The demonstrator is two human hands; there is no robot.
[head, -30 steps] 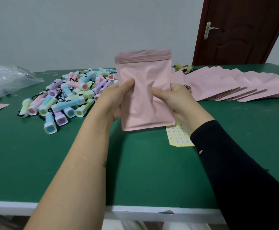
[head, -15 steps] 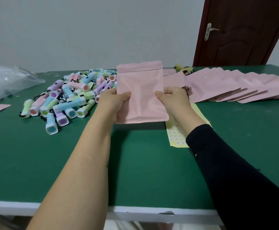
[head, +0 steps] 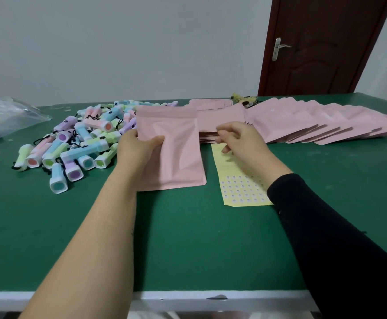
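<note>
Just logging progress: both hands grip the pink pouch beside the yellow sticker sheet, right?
Not quite. Only the left hand grips the pink pouch; the right hand is off it, above the yellow sticker sheet, as the head view shows.

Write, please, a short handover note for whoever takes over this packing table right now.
Left hand grips the pink pouch by its left edge, thumb on the front; the pouch's lower edge is down by the green table.
Right hand is off the pouch, fingers loosely curled above the yellow sticker sheet; it seems to hold nothing.
Done: a fanned row of pink pouches lies at the right; their contents cannot be seen.
To do: probably sticker the held pouch and add it to the row. A pile of pastel flashlights lies loose at the left.
</note>
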